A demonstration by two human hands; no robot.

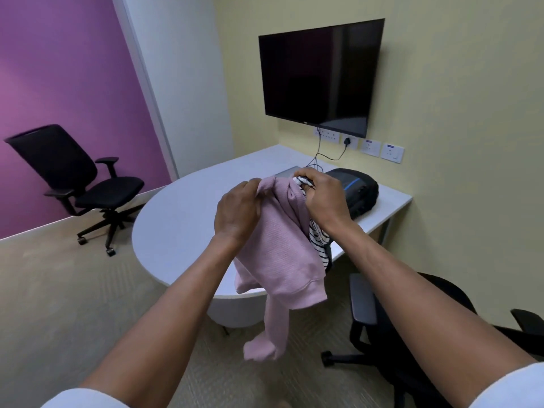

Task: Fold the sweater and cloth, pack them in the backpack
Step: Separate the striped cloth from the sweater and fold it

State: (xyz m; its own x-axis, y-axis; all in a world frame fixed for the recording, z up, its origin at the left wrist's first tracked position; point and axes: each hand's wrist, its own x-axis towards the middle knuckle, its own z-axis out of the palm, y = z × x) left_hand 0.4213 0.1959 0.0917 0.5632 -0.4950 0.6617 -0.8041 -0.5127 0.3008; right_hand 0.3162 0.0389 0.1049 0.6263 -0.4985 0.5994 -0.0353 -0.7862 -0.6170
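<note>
- Pink ribbed knit, the sweater (276, 245) hangs in the air in front of the person, above the near rounded edge of the white table (176, 219); one sleeve dangles past the edge toward the floor.
- Head view: the left hand (237, 212) grips a bunched fold near the sweater's top, fingers curled round the fabric.
- Head view: the right hand (322, 195) clutches the other top part of the sweater together with the striped cloth (319, 241), which hangs behind the pink knit and shows black-and-white bands.
- Head view: the backpack (357, 192), black with a blue stripe, lies on the table toward its far right edge, just behind the right hand; whether its zip is open I cannot tell.
- Handling, as a judgement: both garments look light, soft and limp, so they will sag and slide out of shape when held by one point; nothing is fragile.
- Best hold, as I judge it: separate the two pieces, then take the sweater by both shoulder seams, lay it flat on the table and fold the sleeves inward.
- Progress: neither piece looks folded yet, and nothing is packed.
- Around: a black office chair (412, 334) stands at the table's near right side, another chair (76, 184) by the purple wall, and a dark screen (319, 75) hangs on the wall.
</note>
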